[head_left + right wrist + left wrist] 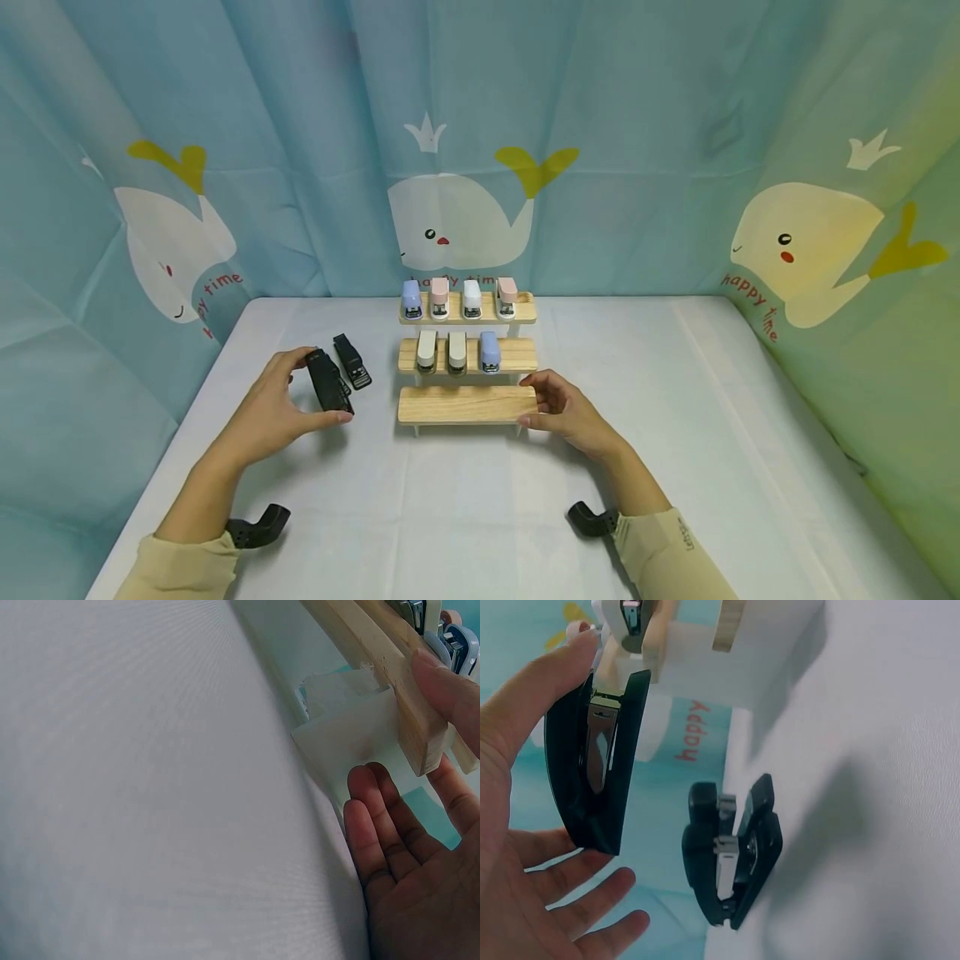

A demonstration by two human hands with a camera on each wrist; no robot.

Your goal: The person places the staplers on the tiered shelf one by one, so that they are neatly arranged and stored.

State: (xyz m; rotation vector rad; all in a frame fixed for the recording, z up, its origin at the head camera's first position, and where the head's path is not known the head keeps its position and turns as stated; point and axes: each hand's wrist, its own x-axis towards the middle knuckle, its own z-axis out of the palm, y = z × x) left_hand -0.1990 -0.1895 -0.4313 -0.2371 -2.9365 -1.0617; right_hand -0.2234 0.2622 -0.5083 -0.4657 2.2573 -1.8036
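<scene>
My left hand (273, 412) pinches a large black stapler (596, 757) between thumb and fingertips, holding it above the white table (465, 517). Two smaller black staplers (731, 862) stand on the table just below it, overlapping in the left wrist view; one small black stapler (352, 363) shows plainly in the head view. My right hand (566, 412) grips the right end of the lowest step of a wooden display rack (465, 405), thumb on top and index finger beneath. The other fingers (364, 832) hang relaxed under the board.
Several small staplers in pink, white and blue stand on the top step (527, 308). Cream and blue ones sit on the middle step (517, 357); the lowest step is bare. A blue curtain (645, 125) printed with whales surrounds the table at the back and sides.
</scene>
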